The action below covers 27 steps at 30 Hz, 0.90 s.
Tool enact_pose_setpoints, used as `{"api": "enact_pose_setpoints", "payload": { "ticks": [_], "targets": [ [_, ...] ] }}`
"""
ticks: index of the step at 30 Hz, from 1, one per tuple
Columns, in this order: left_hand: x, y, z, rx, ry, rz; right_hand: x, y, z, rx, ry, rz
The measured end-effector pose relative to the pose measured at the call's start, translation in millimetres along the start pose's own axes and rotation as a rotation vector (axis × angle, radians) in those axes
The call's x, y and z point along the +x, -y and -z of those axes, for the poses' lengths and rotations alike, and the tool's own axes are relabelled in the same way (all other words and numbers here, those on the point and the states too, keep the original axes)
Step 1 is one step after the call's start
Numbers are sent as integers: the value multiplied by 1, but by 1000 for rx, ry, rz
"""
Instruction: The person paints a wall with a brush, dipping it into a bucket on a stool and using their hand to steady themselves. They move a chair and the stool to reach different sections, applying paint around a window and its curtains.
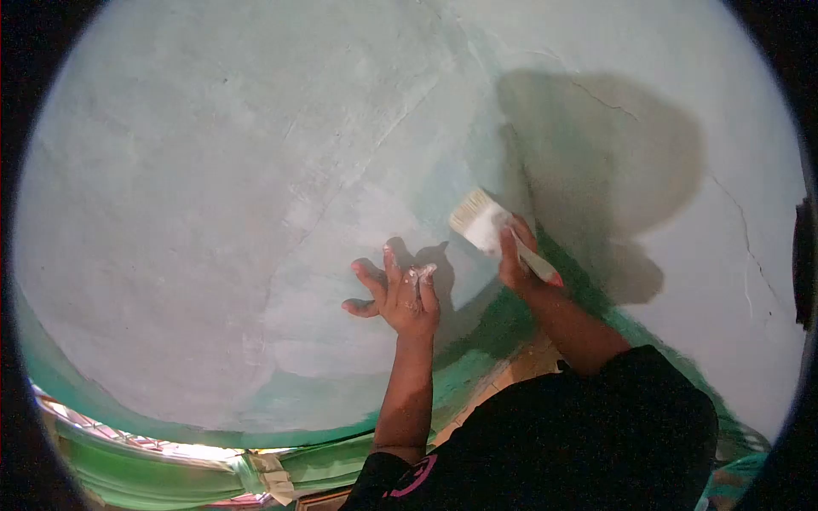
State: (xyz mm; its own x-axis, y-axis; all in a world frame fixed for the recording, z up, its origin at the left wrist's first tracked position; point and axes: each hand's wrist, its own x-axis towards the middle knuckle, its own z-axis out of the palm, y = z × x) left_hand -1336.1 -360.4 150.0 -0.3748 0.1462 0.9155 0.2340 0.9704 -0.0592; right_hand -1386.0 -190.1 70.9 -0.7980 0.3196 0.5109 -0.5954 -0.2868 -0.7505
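Observation:
In the head view, my right hand is wrapped round a wide flat paintbrush with pale bristles, a white-smeared ferrule and a light handle with a red end. Its bristles point up and left, close over the wall, which has patchy white over pale green. Left of the brush, my left hand is raised with its fingers spread. White, wet-looking smears cover some of its fingers, and its shadow falls on the wall right beside it.
A corner runs between this wall and a second wall with thin cracks. Deeper green shows along the lower edge. Green curtains hang by a bright window opening at the lower left. A dark object sits at the right edge.

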Motion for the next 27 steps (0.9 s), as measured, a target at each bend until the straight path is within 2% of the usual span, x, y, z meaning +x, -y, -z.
{"api": "enact_pose_setpoints", "payload": {
  "ticks": [2,4,6,7,11,14,15,17,18,20,21,24,26,27],
  "targets": [
    [1,1,1,10,-2,-24,-23,-32,13,55,31,-69],
    [4,3,3,15,1,-47,-33,-52,18,216,-200,-282],
    [8,4,5,-32,4,-77,-17,-44,22,114,-227,-279],
    [12,3,6,-40,1,-76,-1,-23,23,8,-262,-269],
    [19,7,10,-85,17,-147,69,40,0,95,-223,-41],
    [28,2,16,-130,13,-198,86,77,-10,80,-256,81],
    [29,2,16,-142,2,-207,81,74,-7,80,-263,92],
    [28,3,14,-143,-9,-223,59,45,5,-204,-126,142],
    [28,4,14,-134,-18,-231,43,22,9,-68,-81,7],
    [29,6,15,-141,-13,-236,3,-13,20,-61,-173,-225],
    [50,-55,54,-257,-15,-203,-14,70,77,-170,-208,-203],
    [48,-51,51,-240,4,-207,-22,66,80,-223,-207,-308],
    [49,-51,52,-209,-13,-225,-1,91,72,-494,-138,-182],
    [50,-52,53,-173,-36,-237,15,103,65,-451,-140,-116]
  ]
}}
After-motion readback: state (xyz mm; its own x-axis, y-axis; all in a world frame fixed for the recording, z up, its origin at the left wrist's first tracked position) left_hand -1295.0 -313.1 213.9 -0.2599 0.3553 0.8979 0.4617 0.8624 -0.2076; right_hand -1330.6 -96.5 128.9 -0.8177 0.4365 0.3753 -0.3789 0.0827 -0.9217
